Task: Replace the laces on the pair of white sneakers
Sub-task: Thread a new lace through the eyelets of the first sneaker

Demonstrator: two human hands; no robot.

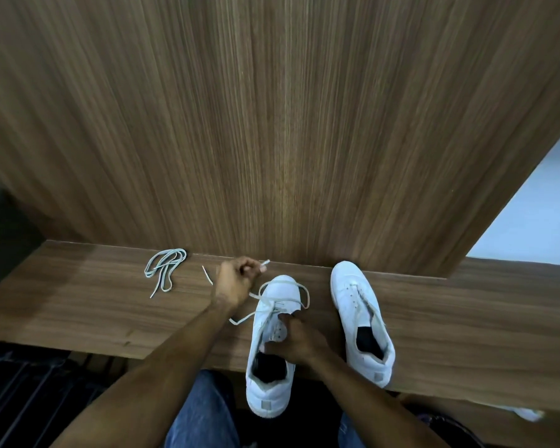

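Starting at the left of the wooden shelf [78, 305], a spare lace [164, 270] lies in a loose bundle, near the back panel [272, 124] and well apart from the shoes. Next along, the left hand [235, 281] is raised just above the shelf, fingers curled tight, pinching one end of the lace [265, 299] so its tip pokes out past the knuckles. That lace loops around the toe of the near sneaker [272, 350] and runs into its front eyelets. Over to the right hand [296, 339]: it grips the near sneaker across the tongue and eyelet rows, fingers bent over the upper; its heel overhangs the shelf edge above blue jeans [201, 412]. Further right, the second sneaker [361, 318] rests on the shelf, toe toward the panel, its opening dark inside, contents impossible to tell
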